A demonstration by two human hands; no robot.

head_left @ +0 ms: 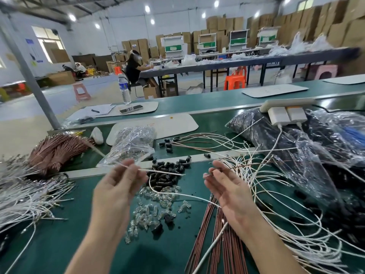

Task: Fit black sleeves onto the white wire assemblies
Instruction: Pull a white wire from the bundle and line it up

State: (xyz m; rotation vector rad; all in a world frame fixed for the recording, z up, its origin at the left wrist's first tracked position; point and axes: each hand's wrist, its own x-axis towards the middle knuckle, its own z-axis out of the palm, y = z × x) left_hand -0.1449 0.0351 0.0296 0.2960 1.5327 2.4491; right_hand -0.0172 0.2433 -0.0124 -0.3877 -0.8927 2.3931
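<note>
Green counter (59,244) in a workshop walled with stacked cartons, strewn with wire. Left hand (116,186) raised above it, thumb and fingers pinching a white wire (158,171) that points right, over the heap of black sleeves (166,179) at mid-counter. Right hand (227,186) close by, palm turned inward, fingertips curled on a thin brown wire (243,166), blurred. Clear bulbs (150,210) scattered just below the sleeves. Loose white wire assemblies (276,194) tangled to the right, beside straight copper-coloured wires (209,244); more white ones heaped at far left.
</note>
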